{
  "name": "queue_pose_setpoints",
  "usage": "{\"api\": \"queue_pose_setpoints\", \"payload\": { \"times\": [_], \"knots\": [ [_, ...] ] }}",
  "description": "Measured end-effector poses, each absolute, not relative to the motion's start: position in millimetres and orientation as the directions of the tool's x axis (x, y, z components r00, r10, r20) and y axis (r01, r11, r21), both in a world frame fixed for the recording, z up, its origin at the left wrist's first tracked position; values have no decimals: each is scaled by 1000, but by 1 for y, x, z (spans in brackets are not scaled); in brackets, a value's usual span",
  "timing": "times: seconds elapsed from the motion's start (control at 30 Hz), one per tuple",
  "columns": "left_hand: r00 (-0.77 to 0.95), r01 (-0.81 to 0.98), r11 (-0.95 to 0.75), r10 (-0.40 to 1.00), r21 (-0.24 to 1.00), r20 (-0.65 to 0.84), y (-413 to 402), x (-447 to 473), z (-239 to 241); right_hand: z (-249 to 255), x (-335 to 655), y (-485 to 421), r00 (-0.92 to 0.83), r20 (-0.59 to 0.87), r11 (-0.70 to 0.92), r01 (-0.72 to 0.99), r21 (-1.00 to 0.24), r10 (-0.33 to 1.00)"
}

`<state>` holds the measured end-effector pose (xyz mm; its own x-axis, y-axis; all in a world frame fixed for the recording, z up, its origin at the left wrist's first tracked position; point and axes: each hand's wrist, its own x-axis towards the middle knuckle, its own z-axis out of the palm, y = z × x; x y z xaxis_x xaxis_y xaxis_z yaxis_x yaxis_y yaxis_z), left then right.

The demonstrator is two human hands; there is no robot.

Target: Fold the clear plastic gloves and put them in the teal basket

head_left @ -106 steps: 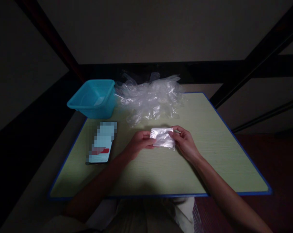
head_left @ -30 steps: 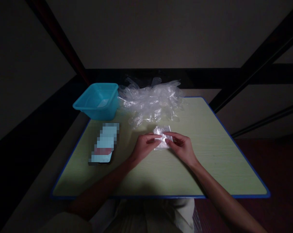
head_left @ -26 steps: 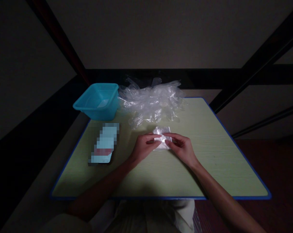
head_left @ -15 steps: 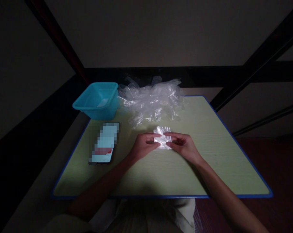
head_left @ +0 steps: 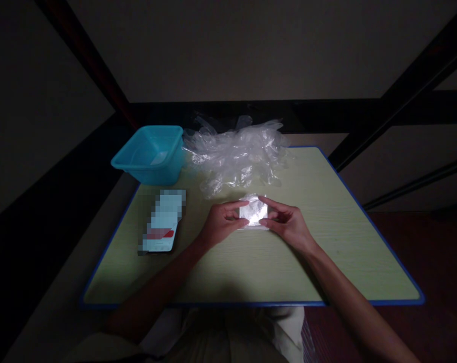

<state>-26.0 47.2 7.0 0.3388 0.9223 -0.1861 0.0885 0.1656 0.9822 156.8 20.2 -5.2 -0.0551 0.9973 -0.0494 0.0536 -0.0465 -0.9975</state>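
Note:
A small folded piece of clear plastic (head_left: 254, 212) lies in the middle of the pale green table (head_left: 327, 242). My left hand (head_left: 221, 224) pinches its left edge with thumb and fingers. From the other side my right hand (head_left: 287, 226) grips its right edge the same way. Both hands rest low on the tabletop, fingers curled around the folded plastic.
A heap of clear plastic gloves (head_left: 238, 154) lies at the table's far edge. A turquoise tub (head_left: 151, 154) stands at the far left corner. A phone (head_left: 162, 221) lies flat to the left of my hands. The room around is dark.
The plastic piece went from a wider rectangle held above the table to a smaller, tighter fold pressed between both hands. My hands drew closer together.

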Motion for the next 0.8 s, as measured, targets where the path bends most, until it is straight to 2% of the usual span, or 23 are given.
{"api": "queue_pose_setpoints", "payload": {
  "times": [0.23, 0.47, 0.8],
  "knots": [
    [352, 99, 144, 921, 985, -170, 48, -28, 5, -2, 158, 19, -72, -67, -65, 34, -997, 995],
    [318, 108, 154, 931, 982, -181, 50, -28, 4, -4, 158, 19, -56, -61, -66, -76, -995, 997],
    [314, 82, 188, 927, 979, -205, 47, -23, 6, -3, 157, 20, 9, -67, -66, -60, -996, 998]
  ]
}}
